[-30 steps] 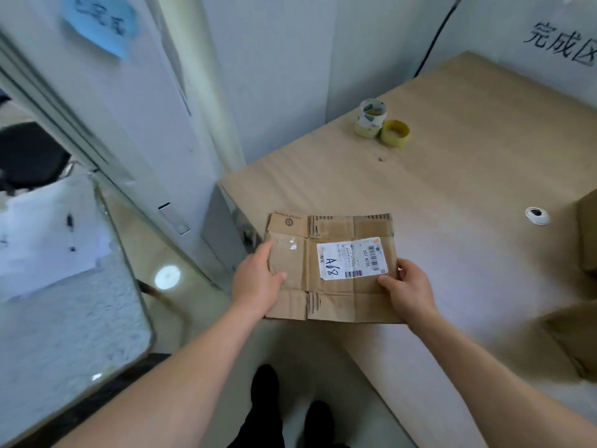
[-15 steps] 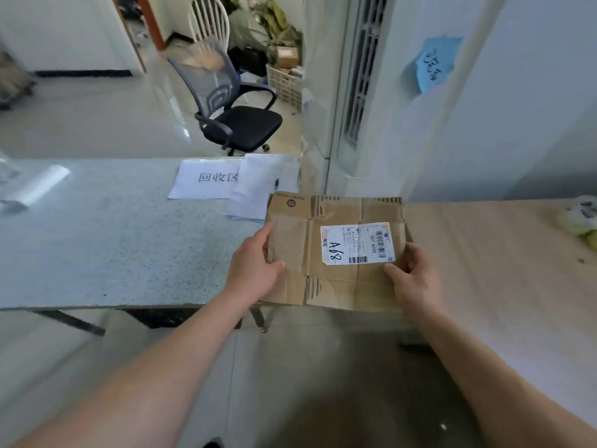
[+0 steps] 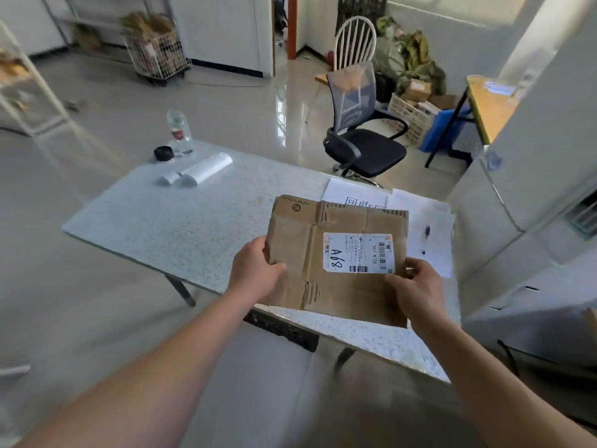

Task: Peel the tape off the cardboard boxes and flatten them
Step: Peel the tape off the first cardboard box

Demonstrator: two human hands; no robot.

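Head view: the camera has swung left since half a second ago. The grey table (image 3: 181,221) now fills the middle of the picture, and the room behind it is open to view. The flattened box (image 3: 323,279) was then held at the table's right end. It is now over the table's near right part and hides the lower edge of the papers (image 3: 420,211) lying there. Both hands hold it at the same places as before.

The box is held roughly level between the two hands with its label (image 3: 357,252) facing up. The left hand (image 3: 255,273) grips the left edge about halfway along. The right hand (image 3: 416,286) grips the right edge just below the label's lower corner. Whether the box touches the tabletop cannot be told.

The left thumb lies on the top face and its fingers go under the cardboard, out of sight. The right thumb presses on top beside the label and its fingers curl round the edge. Both forearms reach forward from the bottom corners of the picture, bare and nearly straight.

A pen (image 3: 425,239) lies on the papers just right of the box. At the table's far left stand a bottle (image 3: 179,134), a black cap (image 3: 163,153) and a white roll (image 3: 206,168). An office chair (image 3: 361,137) stands behind the table.
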